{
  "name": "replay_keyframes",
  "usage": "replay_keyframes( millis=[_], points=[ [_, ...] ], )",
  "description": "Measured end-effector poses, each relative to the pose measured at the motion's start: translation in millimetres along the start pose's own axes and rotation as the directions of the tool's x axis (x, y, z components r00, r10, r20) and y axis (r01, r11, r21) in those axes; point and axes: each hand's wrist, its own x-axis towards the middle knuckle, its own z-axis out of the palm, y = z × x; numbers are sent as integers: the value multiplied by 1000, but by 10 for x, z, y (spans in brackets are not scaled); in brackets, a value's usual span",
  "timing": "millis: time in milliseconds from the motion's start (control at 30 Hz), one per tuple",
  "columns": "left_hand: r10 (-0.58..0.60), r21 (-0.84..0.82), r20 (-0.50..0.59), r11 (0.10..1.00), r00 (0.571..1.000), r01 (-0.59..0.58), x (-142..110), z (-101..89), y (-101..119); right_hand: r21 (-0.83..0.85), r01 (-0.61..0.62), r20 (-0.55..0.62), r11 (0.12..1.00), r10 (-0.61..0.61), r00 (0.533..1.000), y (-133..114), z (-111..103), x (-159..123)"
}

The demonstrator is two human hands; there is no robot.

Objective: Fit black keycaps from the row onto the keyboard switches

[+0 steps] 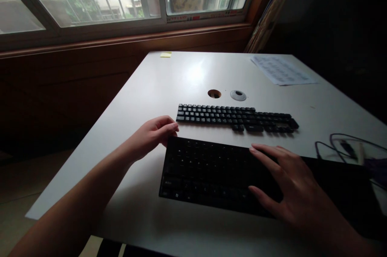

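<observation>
ok, you're on the handling-the-board step, as far as i can judge. black keyboard (205,172) lies at the near side of the white table (157,87), partly under your right hand (292,176). right fingers are apart over the board, thumb well away from the forefinger. left hand (157,130) is by the far left corner, thumb and fingers drawn together; can't tell if they pinch the corner or some small thing. just beyond, what look like loose black keycaps (208,115) sit in rows, gaps toward the right end. next move probably calls for a steady right hand and left fingertips clear of those rows; a nudge could scatter them. hard to make out: the board's keys are mostly lost in the dark, so can't say which are on. right hand covers part of it, right end sinks into shadow near the purple thing (376,168). striped thing (110,249) at the bottom is cut off.
</observation>
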Motion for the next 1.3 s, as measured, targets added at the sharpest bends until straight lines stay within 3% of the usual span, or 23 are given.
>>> replay_keyframes(
  millis=[233, 733, 1300],
  points=[
    [-18, -97, -43, 995, 999, 14, -65, 42, 133, -23, 5, -43, 1000, -6, 999, 23, -51, -27],
    [21, -42, -26, 999, 999, -22, -48, 12, 95, -10, 7, -37, 1000, -8, 999, 2, -46, 1],
    [-17, 30, 9, 999, 1000, 17, 2, -27, 0, 28, 69, -54, 997, -68, 996, 42, -13, 15]
  ],
)
